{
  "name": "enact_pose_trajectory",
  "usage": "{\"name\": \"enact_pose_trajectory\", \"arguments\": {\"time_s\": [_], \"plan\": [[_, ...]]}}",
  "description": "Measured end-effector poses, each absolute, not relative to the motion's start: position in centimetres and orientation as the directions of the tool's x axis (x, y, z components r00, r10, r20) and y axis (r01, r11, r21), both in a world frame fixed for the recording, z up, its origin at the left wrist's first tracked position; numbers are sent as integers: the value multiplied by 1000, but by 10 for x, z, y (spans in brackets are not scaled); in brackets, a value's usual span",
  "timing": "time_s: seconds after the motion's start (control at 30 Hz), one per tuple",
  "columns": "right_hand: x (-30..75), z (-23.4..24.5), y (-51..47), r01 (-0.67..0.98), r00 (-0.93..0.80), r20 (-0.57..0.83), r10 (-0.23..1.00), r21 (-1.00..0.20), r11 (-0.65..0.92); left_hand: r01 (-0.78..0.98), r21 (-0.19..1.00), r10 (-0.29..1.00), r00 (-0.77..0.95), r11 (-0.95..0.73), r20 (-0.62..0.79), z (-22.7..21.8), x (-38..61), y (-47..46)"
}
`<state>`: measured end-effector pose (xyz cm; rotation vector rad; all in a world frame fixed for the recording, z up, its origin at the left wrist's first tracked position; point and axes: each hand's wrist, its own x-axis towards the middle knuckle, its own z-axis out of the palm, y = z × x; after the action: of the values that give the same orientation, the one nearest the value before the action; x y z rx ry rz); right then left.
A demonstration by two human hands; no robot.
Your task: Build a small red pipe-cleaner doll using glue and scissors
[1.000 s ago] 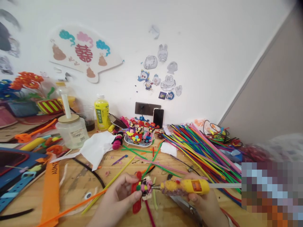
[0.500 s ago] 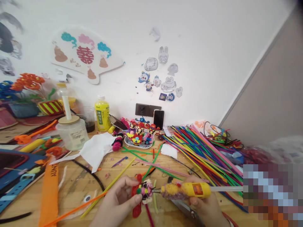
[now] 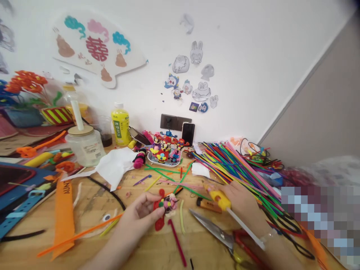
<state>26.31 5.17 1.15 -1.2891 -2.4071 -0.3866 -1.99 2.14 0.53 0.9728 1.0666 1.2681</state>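
Figure: red end between my left thumb and fingers, pink-and-white end sticking out past the tips.
Left hand: pinching the figure, thumb on the near side.
Right hand: curled on the glue gun, fingertips hidden, apart from the figure.
Scissors: on the table, nearer me than the glue gun.
Dark-pink stem: just below the figure.

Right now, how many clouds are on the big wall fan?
3 on the fan: a teal cloud left, a pink cloud in the middle, a blue cloud right. None seem hidden.
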Motion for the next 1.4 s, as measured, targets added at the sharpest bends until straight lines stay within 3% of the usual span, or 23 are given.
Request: {"name": "enact_pose_trajectory", "arguments": {"time_s": [0.1, 0.2, 0.33, 0.4, 0.5, 0.6, 0.9, 1.1, 1.23, 1.4], "plan": [[282, -3, 70, 911, -400, 439, 804, 92, 403, -211, 976, 998, -11, 60, -64, 6, -21, 21], [291, -10, 75, 918, -369, 404, 837, 17, 396, -198, 979, 998, -23, 48, -54, 7, -21, 21], [265, 15, 49, 903, -338, 424, 840, -106, 416, -222, 973, 997, -29, 60, -68, 10, -20, 22], [238, 30, 25, 876, -369, 304, 878, -203, 439, -220, 974, 996, -47, 61, -73, 12, -20, 22], [201, 33, -8, 805, -481, -6, 877, -401, 438, -183, 981, 994, -69, 65, -79, 13, -19, 21], [183, 19, -22, 782, -505, -104, 857, -474, 404, -148, 988, 994, -92, 52, -66, 14, -18, 21], [188, 8, -10, 708, -593, -88, 801, -530, 466, -168, 984, 993, -93, 62, -78, 17, -17, 21], [189, 2, -7, 681, -643, -47, 765, -491, 542, -197, 978, 997, -27, 64, -71, 14, -18, 20], [190, 2, -5, 688, -487, 29, 873, -602, 405, -181, 982, 998, 51, 44, -35, 12, -17, 17], [187, 4, -5, 533, -268, 177, 947, -791, 299, -224, 971, 996, 67, 79, -66, 4, -9, 9]]}}
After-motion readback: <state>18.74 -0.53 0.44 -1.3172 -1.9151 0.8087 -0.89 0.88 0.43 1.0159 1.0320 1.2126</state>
